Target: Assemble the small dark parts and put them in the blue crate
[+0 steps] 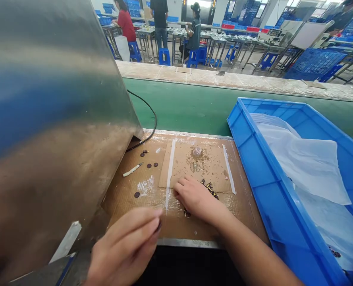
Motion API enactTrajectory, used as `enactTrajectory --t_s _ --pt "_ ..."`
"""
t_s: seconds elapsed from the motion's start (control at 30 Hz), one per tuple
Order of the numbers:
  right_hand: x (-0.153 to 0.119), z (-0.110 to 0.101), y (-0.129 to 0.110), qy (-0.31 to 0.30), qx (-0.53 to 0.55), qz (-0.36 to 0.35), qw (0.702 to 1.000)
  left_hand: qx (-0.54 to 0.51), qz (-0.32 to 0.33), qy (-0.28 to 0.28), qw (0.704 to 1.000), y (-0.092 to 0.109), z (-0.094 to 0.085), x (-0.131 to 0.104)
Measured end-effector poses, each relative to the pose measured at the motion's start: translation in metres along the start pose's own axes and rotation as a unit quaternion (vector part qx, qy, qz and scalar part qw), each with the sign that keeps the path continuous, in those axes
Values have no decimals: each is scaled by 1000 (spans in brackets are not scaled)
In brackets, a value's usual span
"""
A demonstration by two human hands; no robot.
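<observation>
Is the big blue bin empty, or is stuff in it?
Not empty: white sheets lie inside the blue bin, and small dark pieces show near its closest end.

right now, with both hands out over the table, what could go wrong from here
The small dark piece in the left hand could slip and fall past the table's near edge. The right hand might scatter the small black-and-yellow parts beside it. The loose disc beyond the left hand might get knocked.

Small parts (211, 190) black and yellow; discs (149, 165) dark brown; cardboard (180, 161) brown, dark-spotted; bin (255, 159) blue; sheets (307, 153) white.
</observation>
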State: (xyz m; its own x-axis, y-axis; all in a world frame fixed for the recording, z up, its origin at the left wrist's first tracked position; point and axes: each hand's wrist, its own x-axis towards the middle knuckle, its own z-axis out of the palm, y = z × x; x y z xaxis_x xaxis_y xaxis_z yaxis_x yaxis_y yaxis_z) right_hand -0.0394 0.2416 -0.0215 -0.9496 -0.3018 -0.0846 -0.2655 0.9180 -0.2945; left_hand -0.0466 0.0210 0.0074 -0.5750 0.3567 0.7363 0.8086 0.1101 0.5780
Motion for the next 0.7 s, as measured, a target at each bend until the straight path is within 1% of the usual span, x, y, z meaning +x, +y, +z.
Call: enactTrajectory --t_s 0.03,0.07,0.1,0.13,0.17,0.23,0.27,0.33,0.37,0.4,0.43,0.47,0.5,0.63,0.7 --pt "-1 -6 5 26 38 5 999 -19 5 24 1000 -10 15 9" --pt "-2 -13 13 64 79 15 995 -46 -22 64 997 -19 30 20" --pt "-3 -20 23 111 120 32 986 -72 -55 85 992 -27 46 31" --pt "-4 -27 35 166 161 53 972 -102 -93 95 986 -35 61 43" --pt "-4 -32 50 224 201 78 950 -143 -129 100 976 -43 76 54" --pt "-1 -36 81 325 291 132 890 -197 -181 91 959 -59 100 68" --pt "1 -34 97 358 345 158 853 -213 -206 85 951 -67 110 70" --pt "8 -24 122 392 446 196 781 -224 -255 66 938 -84 125 67" --pt "11 -18 131 399 482 209 751 -226 -279 54 932 -91 130 63" --pt "14 -12 137 408 503 217 730 -231 -301 42 924 -97 134 58" --pt "17 -6 141 418 509 222 719 -239 -321 30 916 -102 137 53" --pt "20 -2 142 429 501 225 718 -250 -338 22 907 -106 139 50" --pt "22 1 142 441 478 226 725 -264 -353 16 897 -108 141 47" --pt "26 4 135 479 328 237 779 -299 -398 14 867 -112 143 48" --pt "28 3 133 488 270 233 797 -310 -410 23 858 -112 143 51"
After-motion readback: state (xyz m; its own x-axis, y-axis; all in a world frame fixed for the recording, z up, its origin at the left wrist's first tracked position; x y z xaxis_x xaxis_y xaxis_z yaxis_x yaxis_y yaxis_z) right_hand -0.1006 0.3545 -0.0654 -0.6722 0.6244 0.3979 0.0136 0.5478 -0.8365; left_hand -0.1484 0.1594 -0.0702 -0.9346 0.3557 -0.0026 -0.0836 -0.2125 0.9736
